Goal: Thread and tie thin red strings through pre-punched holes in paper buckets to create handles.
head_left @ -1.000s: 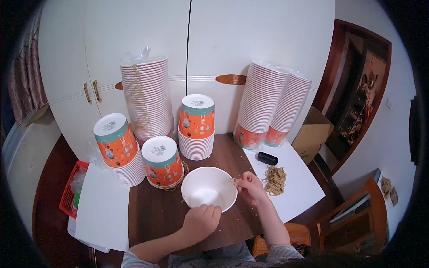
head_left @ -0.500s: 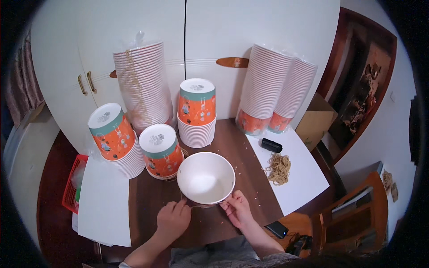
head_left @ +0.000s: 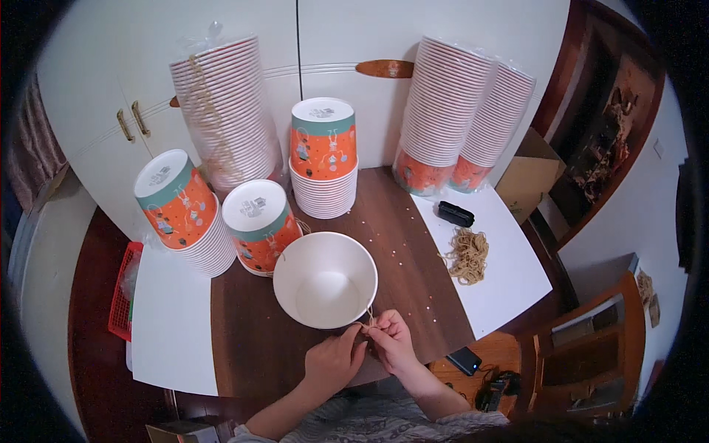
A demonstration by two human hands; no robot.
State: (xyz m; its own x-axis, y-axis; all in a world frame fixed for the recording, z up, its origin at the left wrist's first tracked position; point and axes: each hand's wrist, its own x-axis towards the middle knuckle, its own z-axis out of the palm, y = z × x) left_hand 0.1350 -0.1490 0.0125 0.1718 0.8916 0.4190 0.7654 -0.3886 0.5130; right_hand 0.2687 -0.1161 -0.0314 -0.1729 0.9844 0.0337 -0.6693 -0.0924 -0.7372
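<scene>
A white-lined paper tub (head_left: 325, 280) stands mouth up on the brown table, tilted a little toward me. Thin tan string (head_left: 371, 313) runs from its rim on the near right side down to my fingers. My left hand (head_left: 334, 360) pinches the string just below the rim. Close beside it, my right hand (head_left: 391, 340) also grips the string between thumb and fingers, and the two hands nearly touch. Behind the tub on the left sits an upside-down orange and green tub (head_left: 260, 229), with a bit of string at its side.
Upside-down tub stacks stand at the left (head_left: 177, 210) and centre back (head_left: 323, 155). Tall plastic-wrapped stacks rise at back left (head_left: 225, 111) and back right (head_left: 443, 103). A tan string pile (head_left: 468, 256) and a black object (head_left: 455, 214) lie on the right. A wooden chair (head_left: 583, 354) is beside the table.
Both hands have come together at the tub's near right side, the left moving right with the string. The tub has shifted slightly left in view, and the view has tilted downward.
</scene>
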